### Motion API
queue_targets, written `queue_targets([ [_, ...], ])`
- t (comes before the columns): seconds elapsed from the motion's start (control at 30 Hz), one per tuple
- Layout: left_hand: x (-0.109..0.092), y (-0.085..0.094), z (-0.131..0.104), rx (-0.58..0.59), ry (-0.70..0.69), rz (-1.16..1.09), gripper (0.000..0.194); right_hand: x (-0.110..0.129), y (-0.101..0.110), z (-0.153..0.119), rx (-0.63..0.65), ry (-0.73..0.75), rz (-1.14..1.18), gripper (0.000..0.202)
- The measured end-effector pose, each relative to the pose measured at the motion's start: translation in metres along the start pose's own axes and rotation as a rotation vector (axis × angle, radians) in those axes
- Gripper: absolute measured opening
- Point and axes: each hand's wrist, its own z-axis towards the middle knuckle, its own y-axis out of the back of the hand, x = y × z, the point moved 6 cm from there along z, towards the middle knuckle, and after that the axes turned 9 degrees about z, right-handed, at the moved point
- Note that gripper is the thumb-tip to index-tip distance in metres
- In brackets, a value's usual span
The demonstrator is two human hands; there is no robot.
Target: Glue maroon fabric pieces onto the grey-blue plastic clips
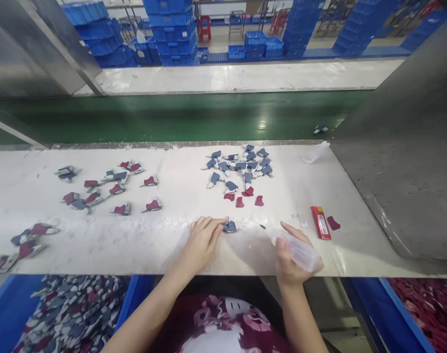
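My left hand [205, 240] rests on the white worktop, its fingers closed on the end of a small blue-grey plastic part [230, 226]. In my right hand [291, 260] is a translucent plastic bottle [300, 252], tilted, its outline a little blurred. A thin dark pointed bit [260, 225] lies on the worktop between the hands. Just beyond my left hand are several loose dark red pieces [240, 202]. Farther back sits a cluster of blue-grey and white parts [240, 166].
Parts with red or blue faces [116, 189] are scattered at left. A red box [321, 223] and a red piece [333, 223] lie at right, near a metal panel [400, 147]. A green belt [172, 117] runs behind. Blue bins [135, 294] of parts stand below the front edge.
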Motion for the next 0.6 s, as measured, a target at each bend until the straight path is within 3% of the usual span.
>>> queue_targets([
  [0.27,0.005,-0.012,-0.002,-0.129,0.076,-0.002,0.013,0.019,-0.037,-0.007,0.051,-0.01,-0.008,0.016],
  [0.6,0.005,-0.014,-0.003,-0.121,0.069,-0.02,0.01,0.024,-0.045,-0.004,0.152,0.058,-0.024,0.013],
])
